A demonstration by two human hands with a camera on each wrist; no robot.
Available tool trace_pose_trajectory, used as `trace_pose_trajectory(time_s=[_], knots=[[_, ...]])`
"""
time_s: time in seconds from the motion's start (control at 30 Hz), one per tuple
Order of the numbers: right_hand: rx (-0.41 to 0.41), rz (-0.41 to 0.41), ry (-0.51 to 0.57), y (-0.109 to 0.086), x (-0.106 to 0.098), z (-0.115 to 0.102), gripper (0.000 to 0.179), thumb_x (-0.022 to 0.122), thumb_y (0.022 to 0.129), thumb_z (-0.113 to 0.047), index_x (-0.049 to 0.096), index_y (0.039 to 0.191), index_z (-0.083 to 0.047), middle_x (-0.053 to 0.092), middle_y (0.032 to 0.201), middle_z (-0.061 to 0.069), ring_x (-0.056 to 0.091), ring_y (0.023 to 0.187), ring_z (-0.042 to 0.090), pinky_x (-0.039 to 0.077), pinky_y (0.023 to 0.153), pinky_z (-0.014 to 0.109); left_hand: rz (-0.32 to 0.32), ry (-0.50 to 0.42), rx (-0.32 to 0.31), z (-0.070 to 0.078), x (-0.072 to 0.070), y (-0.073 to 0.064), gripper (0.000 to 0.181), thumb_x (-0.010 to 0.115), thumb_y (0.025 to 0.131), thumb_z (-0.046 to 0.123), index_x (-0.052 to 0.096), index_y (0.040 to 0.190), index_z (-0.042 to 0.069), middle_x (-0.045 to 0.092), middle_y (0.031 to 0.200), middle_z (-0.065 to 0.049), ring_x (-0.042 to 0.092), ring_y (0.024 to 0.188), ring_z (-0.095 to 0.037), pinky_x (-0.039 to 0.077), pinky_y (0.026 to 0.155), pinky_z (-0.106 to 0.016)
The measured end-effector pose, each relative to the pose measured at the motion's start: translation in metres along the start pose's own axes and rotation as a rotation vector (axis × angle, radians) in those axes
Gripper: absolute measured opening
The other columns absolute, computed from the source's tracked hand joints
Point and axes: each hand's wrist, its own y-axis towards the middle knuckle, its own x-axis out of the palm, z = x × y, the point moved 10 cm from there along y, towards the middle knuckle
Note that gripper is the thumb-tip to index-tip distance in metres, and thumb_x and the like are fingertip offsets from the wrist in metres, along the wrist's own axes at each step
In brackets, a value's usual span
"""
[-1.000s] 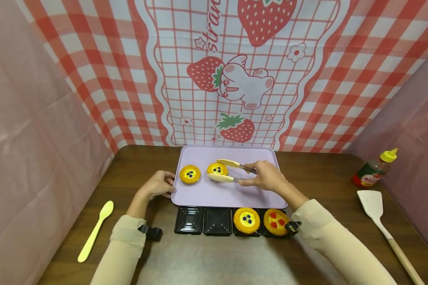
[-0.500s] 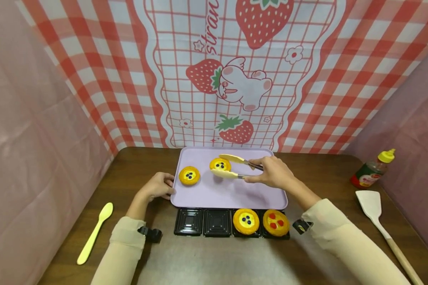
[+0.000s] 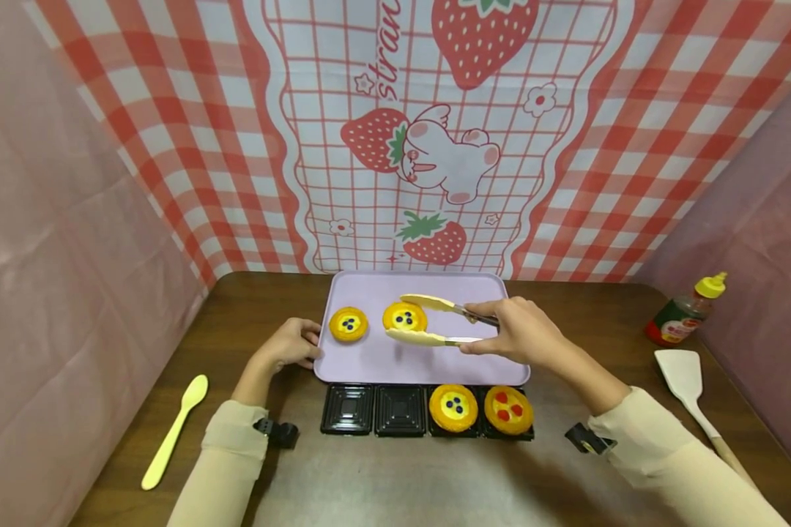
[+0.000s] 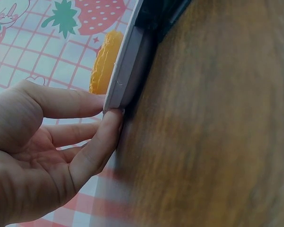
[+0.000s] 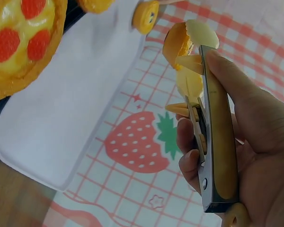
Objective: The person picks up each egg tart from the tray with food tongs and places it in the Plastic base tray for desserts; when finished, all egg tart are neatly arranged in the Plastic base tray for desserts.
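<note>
My right hand [image 3: 524, 329] grips a pair of tongs [image 5: 220, 137] with metal handles and cream tips. Between the tips is an egg tart [image 3: 405, 318] with blueberry dots, raised above the lilac tray [image 3: 435, 366]; its shadow falls on the tray below. At the tray's left edge, my left hand [image 3: 291, 344] pinches the rim between thumb and fingers, as the left wrist view [image 4: 61, 137] also shows. A second blueberry tart [image 3: 348, 324] lies on the tray's left part.
Four-part black row: bare black moulds [image 3: 347, 410] at left, then a blueberry tart [image 3: 453, 408] and a strawberry tart [image 3: 508, 410]. A yellow spoon [image 3: 174, 432] lies left. At right are a white spatula [image 3: 682, 373] and a sauce bottle [image 3: 682, 315]. A checked cloth [image 3: 237, 146] hangs behind.
The tart in the tongs has come up off the tray. My right hand and forearm have shifted to the right and nearer to me, while the left hand stays on the rim.
</note>
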Motion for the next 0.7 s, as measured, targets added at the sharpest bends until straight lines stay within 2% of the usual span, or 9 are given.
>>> trace_pose_trajectory(time_s=[0.1, 0.3, 0.47, 0.7], knots=[[-0.026, -0.002, 0.0, -0.008, -0.003, -0.008, 0.075, 0.079, 0.075, -0.058, 0.066, 0.129, -0.007, 0.072, 0.111, 0.005, 0.067, 0.094, 0.019, 0.059, 0.076, 0.04, -0.001, -0.009, -0.003, -0.001, 0.0, 0.0, 0.053, 0.069, 0.077, -0.013, 0.049, 0.126, -0.018, 0.054, 0.093, -0.021, 0.06, 0.07, -0.023, 0.062, 0.06, -0.04], [-0.066, -0.018, 0.01, -0.022, -0.005, -0.019, 0.073, 0.08, 0.075, -0.056, 0.067, 0.128, -0.007, 0.073, 0.107, 0.003, 0.055, 0.072, 0.011, 0.048, 0.06, 0.026, -0.002, -0.012, -0.004, -0.002, -0.001, 0.001, 0.053, 0.069, 0.077, -0.013, 0.049, 0.125, -0.018, 0.054, 0.092, -0.021, 0.06, 0.069, -0.022, 0.062, 0.06, -0.038], [-0.105, -0.038, 0.034, -0.033, -0.002, -0.028, 0.071, 0.081, 0.076, -0.052, 0.067, 0.127, -0.005, 0.073, 0.108, 0.003, 0.054, 0.071, 0.009, 0.047, 0.059, 0.023, 0.001, -0.019, -0.003, -0.002, -0.003, 0.001, 0.053, 0.069, 0.077, -0.014, 0.049, 0.125, -0.019, 0.054, 0.091, -0.02, 0.06, 0.067, -0.021, 0.062, 0.059, -0.038], [-0.138, -0.076, -0.008, -0.049, -0.001, -0.037, 0.074, 0.076, 0.077, -0.06, 0.068, 0.127, -0.007, 0.072, 0.11, 0.002, 0.054, 0.069, 0.003, 0.045, 0.055, 0.019, -0.007, -0.019, 0.001, -0.002, 0.0, 0.001, 0.053, 0.069, 0.077, -0.013, 0.049, 0.126, -0.018, 0.054, 0.093, -0.022, 0.06, 0.069, -0.022, 0.062, 0.06, -0.039]])
